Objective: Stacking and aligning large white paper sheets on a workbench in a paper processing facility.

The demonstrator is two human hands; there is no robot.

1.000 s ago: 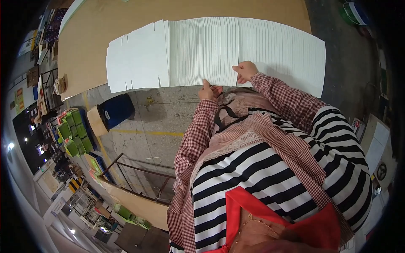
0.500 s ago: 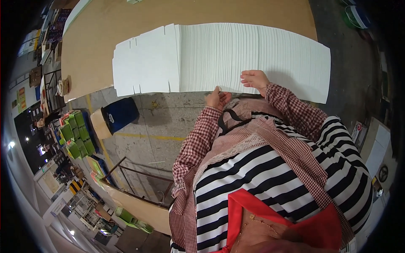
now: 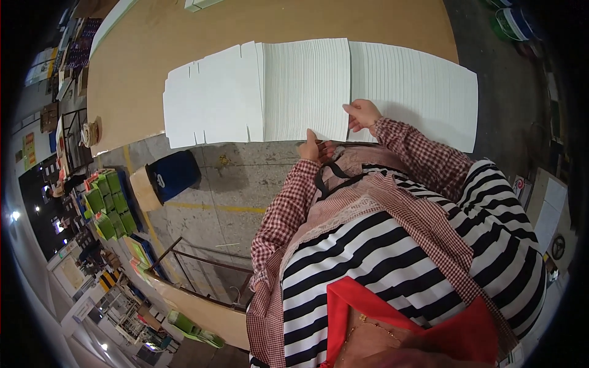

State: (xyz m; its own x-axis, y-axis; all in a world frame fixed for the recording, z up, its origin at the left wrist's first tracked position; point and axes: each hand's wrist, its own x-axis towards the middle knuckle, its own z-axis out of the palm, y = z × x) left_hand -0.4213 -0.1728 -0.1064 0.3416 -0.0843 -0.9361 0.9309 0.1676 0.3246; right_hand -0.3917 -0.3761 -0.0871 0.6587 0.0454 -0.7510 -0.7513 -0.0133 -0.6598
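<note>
A long row of overlapping white card sheets [image 3: 307,92] lies fanned along the near edge of the brown table. At its left end the top sheets show short slits along their edges. My left hand [image 3: 316,148] grips the near edge of the middle sheets, its thumb on top and its fingers underneath. My right hand [image 3: 363,115] pinches the right edge of that same group between thumb and fingers. This edge stands raised over the rest of the fanned row [image 3: 417,98], which spreads to the right.
The brown table [image 3: 294,21] extends beyond the sheets. Below its near edge, a blue bin [image 3: 175,175] stands on the concrete floor. Farther left are stacked green bins [image 3: 110,208]. A metal-framed stand [image 3: 202,264] is at lower left, and buckets [image 3: 515,24] stand at far right.
The middle sheets have drawn closer together, and their right edge now stands out as a step. My right hand has moved slightly left and closed on that edge.
</note>
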